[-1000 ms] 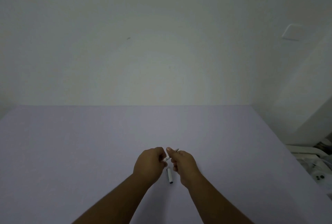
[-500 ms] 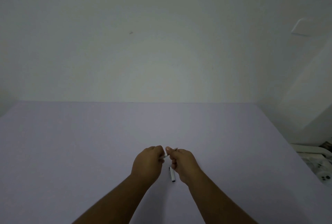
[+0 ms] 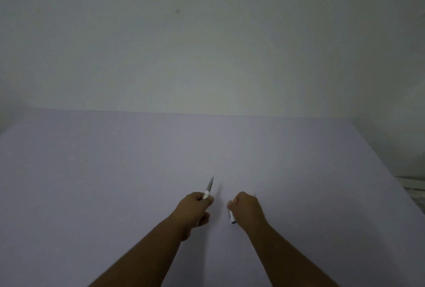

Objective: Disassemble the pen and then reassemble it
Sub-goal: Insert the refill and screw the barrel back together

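Observation:
My left hand point(image 3: 195, 207) is closed around a pen part point(image 3: 208, 187). Its white collar and grey pointed tip stick up and away from my fist. My right hand point(image 3: 247, 208) is a fist a short way to the right, apart from the left hand. Only a faint pale sliver shows at its far knuckles, so what it grips is mostly hidden. A small white pen cap with a dark end point(image 3: 232, 217) lies on the lilac table point(image 3: 115, 171), just against the left side of my right hand.
The table runs back to a plain pale wall point(image 3: 207, 45). Its right edge slants down at the far right, where part of a white object point(image 3: 414, 186) shows beyond it.
My hands, joined on the pen before, have pulled apart. The left has carried the tipped part up and to the left, and the right has drawn back to the right. The cap has stayed on the table.

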Tool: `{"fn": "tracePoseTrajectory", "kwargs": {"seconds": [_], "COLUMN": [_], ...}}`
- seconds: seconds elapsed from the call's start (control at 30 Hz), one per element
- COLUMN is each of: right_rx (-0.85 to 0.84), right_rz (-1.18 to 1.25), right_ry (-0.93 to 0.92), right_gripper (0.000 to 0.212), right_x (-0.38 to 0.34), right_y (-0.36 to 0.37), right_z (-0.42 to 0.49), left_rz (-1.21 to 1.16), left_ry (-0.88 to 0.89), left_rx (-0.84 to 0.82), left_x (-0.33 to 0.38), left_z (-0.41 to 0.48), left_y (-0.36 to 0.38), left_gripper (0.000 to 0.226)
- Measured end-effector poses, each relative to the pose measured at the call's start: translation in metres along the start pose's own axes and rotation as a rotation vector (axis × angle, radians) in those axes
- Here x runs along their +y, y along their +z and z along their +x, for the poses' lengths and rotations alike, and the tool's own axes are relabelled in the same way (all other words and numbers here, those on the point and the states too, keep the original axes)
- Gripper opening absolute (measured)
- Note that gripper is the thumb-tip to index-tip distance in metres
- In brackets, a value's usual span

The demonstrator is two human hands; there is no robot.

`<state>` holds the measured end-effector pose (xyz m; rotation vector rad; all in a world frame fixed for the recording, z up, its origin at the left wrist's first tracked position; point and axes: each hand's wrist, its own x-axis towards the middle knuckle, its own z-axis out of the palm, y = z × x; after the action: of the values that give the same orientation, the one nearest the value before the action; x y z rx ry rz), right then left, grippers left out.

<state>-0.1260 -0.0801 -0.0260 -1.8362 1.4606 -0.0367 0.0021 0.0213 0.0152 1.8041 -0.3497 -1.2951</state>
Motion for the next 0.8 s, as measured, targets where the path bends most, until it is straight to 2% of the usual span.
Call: {"fn": "tracePoseTrajectory", "kwargs": {"seconds": [0.13,0.2,0.3,0.4,0.47,0.53,0.6,0.8], "right_rx": [0.018,0.075,0.169,0.132,0.122,0.101,0.057,-0.048], "right_rz": [-0.392,-0.418,-0.228,0.066,0.375,0.778,1.002,0.951], "right_ry": [-0.142,-0.185,-0.113,-0.026,0.007,0.074,0.099,0.014], "right_gripper": [0.026,0.027,0.025,0.025,0.030,0.022,0.022,0.028], "right_x": [0.007,0.006,-0.001,-0.015,-0.028,-0.041,-0.051,-0.058], "right_y": [0.017,0.022,0.022,0.011,-0.002,-0.015,-0.027,-0.044], "right_z": [0.010,0.011,0.008,0.007,0.008,0.007,0.005,-0.012], "left_rz": [-0.112,-0.123,-0.123,-0.086,-0.024,0.039,0.077,0.104], "left_ry": [-0.047,-0.049,-0.053,-0.043,-0.032,-0.025,-0.022,0.008], "left_rx": [-0.044,-0.063,-0.082,-0.105,-0.112,-0.112,-0.115,-0.116], "left_x": [-0.005,-0.005,-0.006,-0.006,-0.005,-0.004,-0.002,0.005], "left_z": [0.004,0.004,0.004,0.003,0.001,-0.003,-0.005,-0.019], "left_y": [-0.003,-0.004,-0.007,-0.008,-0.008,-0.008,-0.006,-0.002], "left_gripper": [0.017,0.019,0.019,0.020,0.020,0.019,0.020,0.020]}}
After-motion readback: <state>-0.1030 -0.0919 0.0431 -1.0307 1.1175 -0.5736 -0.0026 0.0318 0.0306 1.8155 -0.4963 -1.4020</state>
